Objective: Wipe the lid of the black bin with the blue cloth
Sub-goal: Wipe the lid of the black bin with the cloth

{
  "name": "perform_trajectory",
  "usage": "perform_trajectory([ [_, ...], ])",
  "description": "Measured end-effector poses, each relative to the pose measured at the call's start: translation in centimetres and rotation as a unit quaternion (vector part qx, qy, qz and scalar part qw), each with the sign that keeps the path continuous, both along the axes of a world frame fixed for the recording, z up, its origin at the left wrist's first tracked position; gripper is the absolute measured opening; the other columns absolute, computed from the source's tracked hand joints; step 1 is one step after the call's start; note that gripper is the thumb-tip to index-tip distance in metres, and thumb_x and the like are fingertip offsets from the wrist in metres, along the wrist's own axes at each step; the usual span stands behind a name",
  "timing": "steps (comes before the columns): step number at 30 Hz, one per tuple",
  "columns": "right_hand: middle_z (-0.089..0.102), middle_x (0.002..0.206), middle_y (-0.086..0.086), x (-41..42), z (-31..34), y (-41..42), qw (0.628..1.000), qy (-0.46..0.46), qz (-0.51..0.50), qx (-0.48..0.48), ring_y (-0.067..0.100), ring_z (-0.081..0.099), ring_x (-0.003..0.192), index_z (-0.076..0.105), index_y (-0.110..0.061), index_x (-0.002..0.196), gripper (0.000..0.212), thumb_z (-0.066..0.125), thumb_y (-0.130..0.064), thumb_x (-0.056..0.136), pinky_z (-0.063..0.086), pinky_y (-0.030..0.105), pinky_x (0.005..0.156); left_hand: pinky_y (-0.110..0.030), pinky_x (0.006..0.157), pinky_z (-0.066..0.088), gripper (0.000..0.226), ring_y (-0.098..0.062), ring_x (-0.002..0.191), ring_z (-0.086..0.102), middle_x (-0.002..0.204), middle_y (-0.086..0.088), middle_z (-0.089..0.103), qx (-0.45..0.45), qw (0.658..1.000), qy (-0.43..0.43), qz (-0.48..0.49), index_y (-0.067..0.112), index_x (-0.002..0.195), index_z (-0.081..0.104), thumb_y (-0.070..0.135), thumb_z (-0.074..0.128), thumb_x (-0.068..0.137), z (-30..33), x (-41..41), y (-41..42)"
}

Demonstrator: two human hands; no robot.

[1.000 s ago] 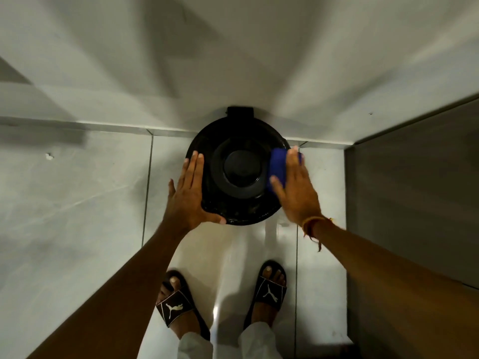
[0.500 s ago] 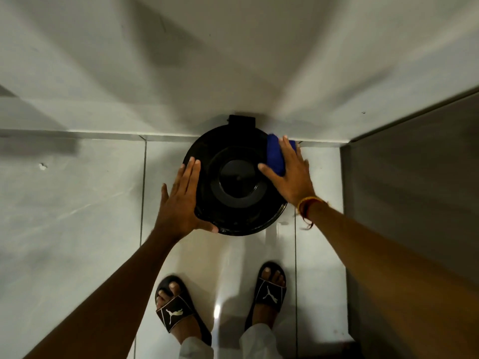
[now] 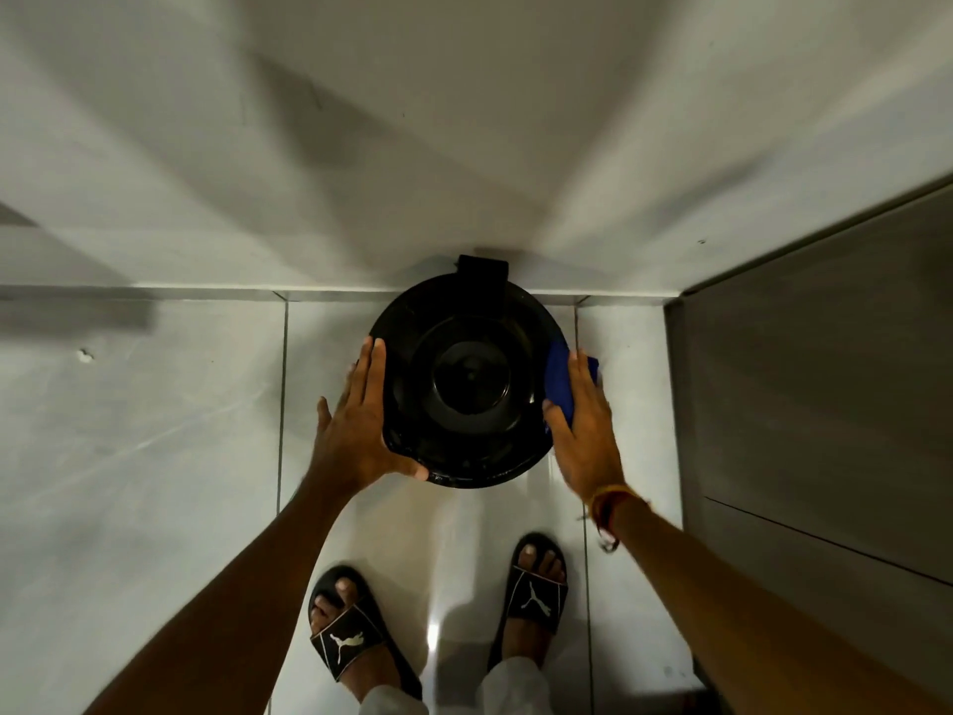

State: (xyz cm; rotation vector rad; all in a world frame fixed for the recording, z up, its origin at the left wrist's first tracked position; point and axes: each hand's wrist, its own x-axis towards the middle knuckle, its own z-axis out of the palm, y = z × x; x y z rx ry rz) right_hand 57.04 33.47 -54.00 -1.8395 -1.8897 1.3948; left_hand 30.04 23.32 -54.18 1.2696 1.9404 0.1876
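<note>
The round black bin lid [image 3: 466,399] faces up below me, with a raised centre disc and a hinge tab at its far edge against the wall. My left hand [image 3: 356,425] lies flat on the lid's left rim, fingers together, thumb hooked on the near edge. My right hand [image 3: 585,420] presses the folded blue cloth [image 3: 561,384] against the lid's right rim. The cloth is partly hidden under my fingers.
The bin stands on pale floor tiles against a light wall [image 3: 464,147]. A dark cabinet or door panel [image 3: 825,394] closes off the right side. My feet in black slides [image 3: 533,590] stand just behind the bin.
My right hand with the cloth slid from the lid's far right edge back down along the right rim toward me. My left hand stayed on the left rim.
</note>
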Motion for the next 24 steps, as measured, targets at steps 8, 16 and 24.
perform_trajectory([
  [8,0.006,0.174,0.000,-0.8,1.8,-4.5,0.997,-0.025,-0.067,-0.007,0.030,0.003,0.161,0.016,-0.029,0.163,0.062,0.040,-0.033,0.106,0.021,0.057,0.128,-0.076,0.115,0.012,0.172,-0.036,0.158,0.005,0.171,0.002,-0.015,0.000,1.000,0.009,0.008,0.028,0.158,-0.024,0.061,0.094,0.037,0.3,0.5,0.2],
  [16,0.019,0.172,0.006,-4.5,4.0,3.5,0.994,0.021,0.030,0.108,0.025,0.013,0.161,0.021,-0.014,0.162,0.066,0.045,-0.026,0.102,0.021,0.044,0.130,-0.074,0.118,0.013,0.167,-0.033,0.159,0.000,0.172,-0.001,-0.015,0.010,1.000,0.020,0.022,0.022,0.160,-0.020,0.068,0.089,0.042,0.7,2.1,0.8],
  [24,0.005,0.174,0.006,-4.4,1.0,-3.1,0.860,-0.128,0.442,0.221,0.027,-0.002,0.161,0.010,-0.013,0.164,0.069,0.036,-0.034,0.104,0.011,0.052,0.131,-0.061,0.121,0.027,0.139,-0.024,0.159,0.012,0.173,-0.002,-0.004,0.060,0.994,0.006,0.096,0.016,0.164,-0.006,0.058,0.083,0.067,0.3,3.6,-2.5],
])
